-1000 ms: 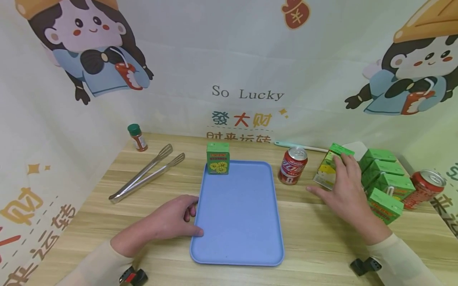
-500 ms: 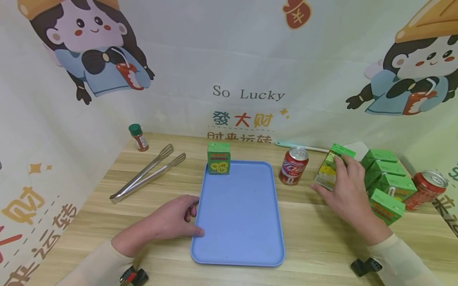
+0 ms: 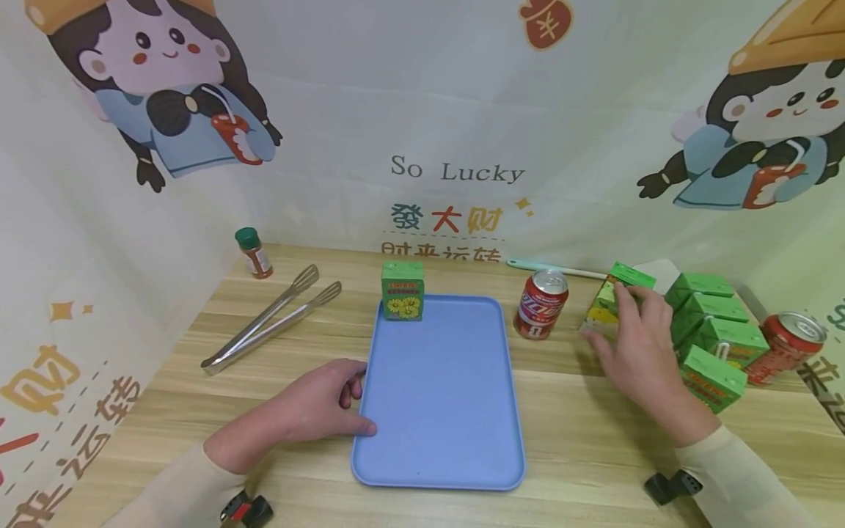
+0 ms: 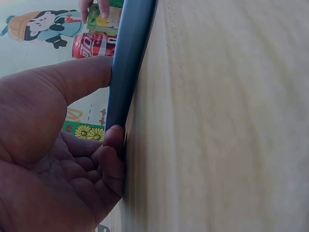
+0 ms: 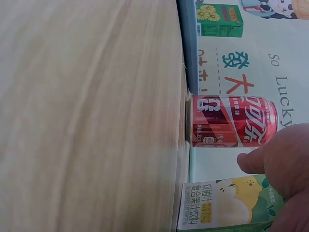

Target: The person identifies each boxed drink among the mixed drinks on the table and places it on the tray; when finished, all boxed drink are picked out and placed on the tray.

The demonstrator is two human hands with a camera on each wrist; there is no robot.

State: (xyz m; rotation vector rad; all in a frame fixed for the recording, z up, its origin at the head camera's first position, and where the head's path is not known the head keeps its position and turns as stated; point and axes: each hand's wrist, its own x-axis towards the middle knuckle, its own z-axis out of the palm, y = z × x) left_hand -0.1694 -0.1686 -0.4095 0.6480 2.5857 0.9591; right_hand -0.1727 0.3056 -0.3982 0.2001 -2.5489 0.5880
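A blue tray (image 3: pixel 439 396) lies flat on the wooden table. My left hand (image 3: pixel 323 402) holds its left edge; in the left wrist view the thumb is at the rim and the other fingers curl against the side of the tray (image 4: pixel 126 72). On the right, my right hand (image 3: pixel 640 345) reaches around a green and yellow juice carton (image 3: pixel 599 312), its fingers overlapping the carton's upper part. In the right wrist view the thumb (image 5: pixel 253 162) stands between the carton (image 5: pixel 222 203) and a red soda can (image 5: pixel 231 121). A green drink carton (image 3: pixel 403 293) stands at the tray's far left corner.
Several green drink cartons (image 3: pixel 716 334) and another red can (image 3: pixel 788 348) stand right of my right hand. A spatula (image 3: pixel 561 269) lies along the back. Metal tongs (image 3: pixel 271 319) and a green-capped spice jar (image 3: pixel 254 253) are at the left. A printed cloth hangs behind the table.
My right hand's thumb has drawn in toward the juice carton and its fingers have shifted slightly. The carton and the left hand on the tray have stayed in place.
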